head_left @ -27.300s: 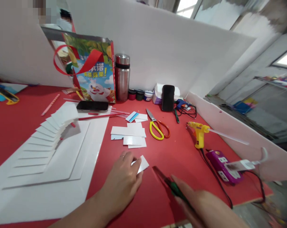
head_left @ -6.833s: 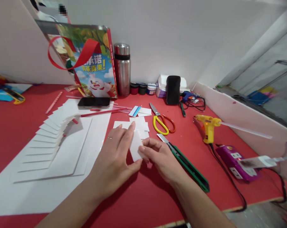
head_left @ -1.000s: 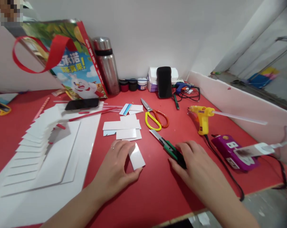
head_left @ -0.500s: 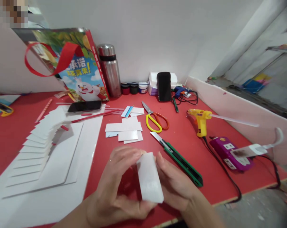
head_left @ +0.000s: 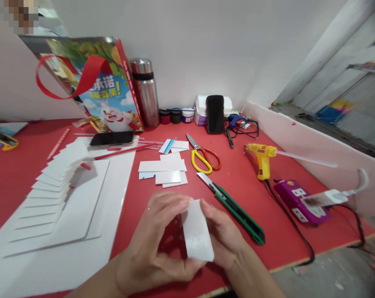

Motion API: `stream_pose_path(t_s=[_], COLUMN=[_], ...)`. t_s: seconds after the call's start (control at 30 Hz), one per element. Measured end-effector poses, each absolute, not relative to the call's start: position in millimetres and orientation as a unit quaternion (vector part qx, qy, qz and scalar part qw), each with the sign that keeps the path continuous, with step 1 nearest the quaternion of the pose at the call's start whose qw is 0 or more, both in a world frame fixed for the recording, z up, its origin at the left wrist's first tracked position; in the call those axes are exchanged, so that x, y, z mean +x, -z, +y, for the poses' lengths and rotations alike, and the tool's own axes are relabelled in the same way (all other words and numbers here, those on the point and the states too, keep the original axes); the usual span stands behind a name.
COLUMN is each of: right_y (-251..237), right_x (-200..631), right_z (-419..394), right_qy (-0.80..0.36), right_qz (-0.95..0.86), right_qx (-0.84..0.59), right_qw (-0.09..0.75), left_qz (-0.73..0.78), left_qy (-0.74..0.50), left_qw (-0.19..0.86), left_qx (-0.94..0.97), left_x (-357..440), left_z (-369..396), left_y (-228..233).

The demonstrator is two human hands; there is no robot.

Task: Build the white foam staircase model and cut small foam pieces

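Head view: hands [head_left: 147,241] grip card [head_left: 197,231]; bag [head_left: 114,101] reads "承诺".

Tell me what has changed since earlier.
The right hand has let go of the green cutter, now lying on the red table, and joined the left hand on a white piece. That piece, earlier flat on the table, is raised toward the camera. The scissors, yellow glue gun and white stepped stack stayed put.
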State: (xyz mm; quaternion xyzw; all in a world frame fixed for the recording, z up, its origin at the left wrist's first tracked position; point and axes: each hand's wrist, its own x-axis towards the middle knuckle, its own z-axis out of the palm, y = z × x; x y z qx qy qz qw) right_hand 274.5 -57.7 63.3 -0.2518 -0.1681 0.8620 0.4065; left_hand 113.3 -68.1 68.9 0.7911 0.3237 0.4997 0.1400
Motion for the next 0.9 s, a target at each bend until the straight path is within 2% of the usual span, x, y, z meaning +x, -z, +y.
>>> stream_pose_path(t_s=[0.4,0.6,0.9], right_y=[-57.2,-54.4,-51.7], right_x=[271.3,274.4,272.9], right_z=[-57.3,-60.3,-62.5], right_qy=[-0.855,-0.876,-0.869], right_qz=[-0.144,-0.172,-0.240], right_qx=[-0.260,-0.246,-0.214], right_qw=[0.424,0.378,0.376], left_qz=[0.332,0.377,0.405], left_qy=[-0.485,-0.489,-0.499], left_qw=[0.121,0.133,0.139], left_qx=[0.800,0.775,0.754], left_x=[112.8,112.8,104.4], left_z=[-66.2,-63.5,-58.0], left_y=[-65.2,-68.4,-61.2])
